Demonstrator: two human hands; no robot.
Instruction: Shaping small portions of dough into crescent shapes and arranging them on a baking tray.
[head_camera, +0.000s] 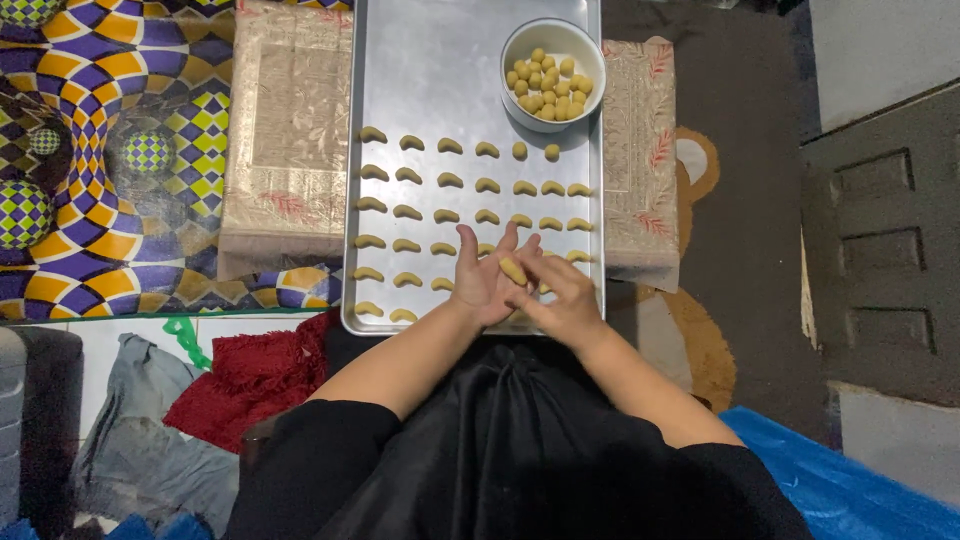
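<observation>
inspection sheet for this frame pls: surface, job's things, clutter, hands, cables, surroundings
Surface: metal baking tray on a low stand with a beige patterned cloth.
Job's things: rows of crescent dough pieces on the tray; white bowl of dough balls at its far right; one dough piece between the hands.
Clutter: red cloth, grey fabric, blue sheet on the floor.
Hands: left hand open, palm up; right hand pressing the dough piece onto it.
Cables: nothing seen.
Surroundings: patterned mat, brown rug.
</observation>
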